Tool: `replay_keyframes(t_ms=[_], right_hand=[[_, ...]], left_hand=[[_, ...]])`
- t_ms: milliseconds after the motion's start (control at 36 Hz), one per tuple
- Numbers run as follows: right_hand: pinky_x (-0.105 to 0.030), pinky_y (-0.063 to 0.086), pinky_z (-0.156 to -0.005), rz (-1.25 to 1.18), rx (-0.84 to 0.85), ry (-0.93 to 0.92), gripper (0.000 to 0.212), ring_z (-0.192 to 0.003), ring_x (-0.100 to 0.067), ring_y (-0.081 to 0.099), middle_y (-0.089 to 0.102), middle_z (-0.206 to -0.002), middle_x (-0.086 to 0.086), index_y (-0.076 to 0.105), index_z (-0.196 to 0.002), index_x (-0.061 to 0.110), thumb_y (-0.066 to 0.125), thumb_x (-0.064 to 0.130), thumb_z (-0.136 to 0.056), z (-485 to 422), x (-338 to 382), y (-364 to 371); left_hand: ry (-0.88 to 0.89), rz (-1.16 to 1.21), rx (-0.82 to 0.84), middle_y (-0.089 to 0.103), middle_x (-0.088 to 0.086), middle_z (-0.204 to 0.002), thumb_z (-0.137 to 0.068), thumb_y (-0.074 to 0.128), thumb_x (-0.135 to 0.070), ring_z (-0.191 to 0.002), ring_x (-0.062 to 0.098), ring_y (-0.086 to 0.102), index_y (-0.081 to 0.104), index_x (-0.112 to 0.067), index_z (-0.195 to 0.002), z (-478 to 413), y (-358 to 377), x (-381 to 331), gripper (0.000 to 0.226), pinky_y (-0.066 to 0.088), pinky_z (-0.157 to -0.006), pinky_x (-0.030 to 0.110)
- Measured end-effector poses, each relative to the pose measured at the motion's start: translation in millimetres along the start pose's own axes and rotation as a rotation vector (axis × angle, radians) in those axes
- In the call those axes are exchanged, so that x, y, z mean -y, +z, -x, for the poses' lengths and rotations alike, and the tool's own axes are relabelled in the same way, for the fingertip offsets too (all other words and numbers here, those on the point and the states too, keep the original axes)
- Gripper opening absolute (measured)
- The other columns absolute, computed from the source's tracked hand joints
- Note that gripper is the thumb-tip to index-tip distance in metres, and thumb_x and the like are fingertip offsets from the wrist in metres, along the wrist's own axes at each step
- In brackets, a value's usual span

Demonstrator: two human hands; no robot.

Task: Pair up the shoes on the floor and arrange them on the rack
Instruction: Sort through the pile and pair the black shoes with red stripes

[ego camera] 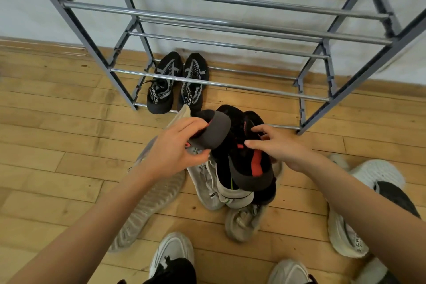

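Over the pile (208, 183), left hand (171, 157) and right hand (284, 148) grip black shoes (251, 163).

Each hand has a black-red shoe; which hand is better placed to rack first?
Right, probably. The right hand holds its red-striped shoe just before the bare stretch of the bottom tier; the left hand, gripping the other shoe, sits before the black pair already racked.

Bare left hand (170, 152) and right hand (284, 148), bare forearms (92, 221), white sneakers (173, 248), black trouser hems (177, 272)
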State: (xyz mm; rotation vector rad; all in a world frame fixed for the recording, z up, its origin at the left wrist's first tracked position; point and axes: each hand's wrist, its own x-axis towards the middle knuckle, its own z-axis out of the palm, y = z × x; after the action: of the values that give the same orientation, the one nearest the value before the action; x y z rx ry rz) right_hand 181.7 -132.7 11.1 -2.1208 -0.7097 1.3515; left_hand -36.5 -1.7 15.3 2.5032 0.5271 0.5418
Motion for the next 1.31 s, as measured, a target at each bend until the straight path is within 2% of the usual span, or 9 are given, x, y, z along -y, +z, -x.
replay_keyframes(t_ms=[139,250,389,722,889,972,1083,1194,1306], right_hand=[[-0.033,0.055,-0.063,0.06,0.2,0.104,0.081,-0.107,-0.023,0.053,0.041,-0.121,0.004,0.028,-0.142,0.042,0.076,0.034,-0.077,7,3,-8],[-0.027,0.052,-0.057,0.037,0.104,0.02,0.072,-0.092,-0.018,0.059,0.054,-0.107,0.001,0.036,-0.137,0.04,0.073,0.018,-0.079,8,-4,-11],[-0.038,0.053,-0.074,-0.149,0.001,-0.027,0.063,-0.095,-0.029,0.064,0.062,-0.107,-0.014,0.049,-0.129,0.036,0.072,0.006,-0.079,13,-18,-28],[-0.049,0.043,-0.103,-0.34,-0.319,-0.066,0.063,-0.125,-0.027,0.047,0.046,-0.139,-0.008,0.037,-0.14,0.032,0.057,0.0,-0.09,-28,-41,-43],[-0.033,0.052,-0.078,-0.196,-0.495,-0.062,0.062,-0.105,-0.023,0.058,0.041,-0.143,-0.005,0.032,-0.144,0.027,0.055,0.002,-0.092,-71,-34,-47],[-0.038,0.054,-0.079,-0.09,-0.572,-0.049,0.057,-0.103,-0.025,0.058,0.041,-0.143,-0.007,0.034,-0.142,0.025,0.052,0.003,-0.093,-92,-29,-47],[-0.034,0.047,-0.067,-0.13,-0.636,0.002,0.048,-0.078,-0.019,0.055,0.051,-0.132,-0.013,0.038,-0.136,0.023,0.047,0.001,-0.094,-110,-35,-48],[-0.033,0.042,-0.074,-0.146,-0.718,-0.043,0.035,-0.095,-0.021,0.053,0.052,-0.131,-0.011,0.042,-0.128,0.019,0.047,0.005,-0.096,-118,-44,-48],[-0.038,0.043,-0.089,-0.181,-0.726,-0.057,0.034,-0.115,-0.027,0.053,0.053,-0.131,-0.011,0.044,-0.127,0.017,0.05,0.007,-0.094,-121,-40,-51]], left_hand=[[-0.028,0.019,0.097,0.059,-0.007,-0.112,-0.075,0.073,-0.024,-0.094,0.007,0.055,0.06,-0.014,-0.118,2,0,-3,0.046,0.051,-0.075,0.022],[-0.058,0.139,0.117,0.057,-0.003,-0.114,-0.076,0.073,-0.014,-0.094,0.01,0.057,0.059,-0.011,-0.119,3,12,-12,0.045,0.055,-0.079,0.032],[-0.107,0.275,-0.028,0.055,-0.003,-0.111,-0.074,0.071,-0.015,-0.092,0.014,0.058,0.059,-0.008,-0.113,1,5,-10,0.041,0.057,-0.075,0.04],[0.075,0.216,0.011,0.056,-0.003,-0.113,-0.075,0.067,-0.025,-0.1,0.012,0.055,0.06,-0.008,-0.115,-3,9,-32,0.044,0.056,-0.07,0.03],[-0.004,0.284,0.048,0.054,-0.007,-0.113,-0.074,0.071,-0.019,-0.095,0.01,0.054,0.059,-0.013,-0.117,-20,13,-36,0.046,0.056,-0.066,0.025],[-0.001,0.233,0.05,0.051,-0.012,-0.111,-0.073,0.073,-0.019,-0.093,0.006,0.052,0.059,-0.013,-0.116,-31,22,-38,0.046,0.056,-0.066,0.027],[0.047,0.104,0.05,0.057,-0.005,-0.115,-0.074,0.067,-0.031,-0.095,-0.004,0.041,0.059,-0.012,-0.116,-45,38,-44,0.047,0.048,-0.073,0.017],[0.107,0.019,0.071,0.06,-0.002,-0.116,-0.076,0.062,-0.036,-0.096,0.011,0.055,0.059,-0.012,-0.118,-51,51,-47,0.048,0.055,-0.064,0.031],[0.155,-0.049,0.12,0.062,-0.004,-0.113,-0.075,0.062,-0.035,-0.09,0.012,0.057,0.061,-0.014,-0.115,-46,57,-50,0.045,0.053,-0.05,0.03]])
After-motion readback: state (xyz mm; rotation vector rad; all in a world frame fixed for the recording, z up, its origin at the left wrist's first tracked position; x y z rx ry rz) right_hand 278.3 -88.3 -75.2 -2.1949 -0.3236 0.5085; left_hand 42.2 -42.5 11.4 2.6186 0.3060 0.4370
